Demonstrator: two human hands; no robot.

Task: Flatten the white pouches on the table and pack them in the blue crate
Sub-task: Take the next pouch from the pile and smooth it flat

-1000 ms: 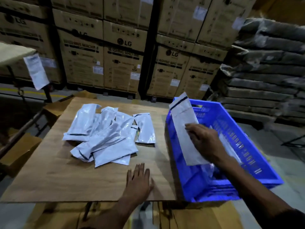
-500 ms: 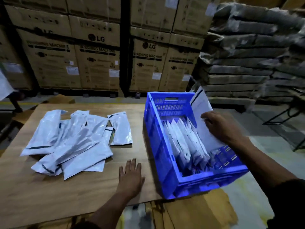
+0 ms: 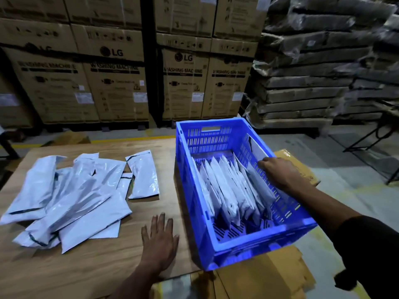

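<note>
Stacked cartons (image 3: 116,83) behind; right hand (image 3: 280,173) holds pouch (image 3: 258,180) (upright) in crate (image 3: 248,253).

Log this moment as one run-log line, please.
step: packing | right hand: holds pouch against crate right wall | left hand: flat on table | pile: unpacked

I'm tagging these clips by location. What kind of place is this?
Most likely a warehouse: stacked washing-machine cartons, a pile of wrapped flat packs, and a packing table with a blue crate of white pouches.
</note>
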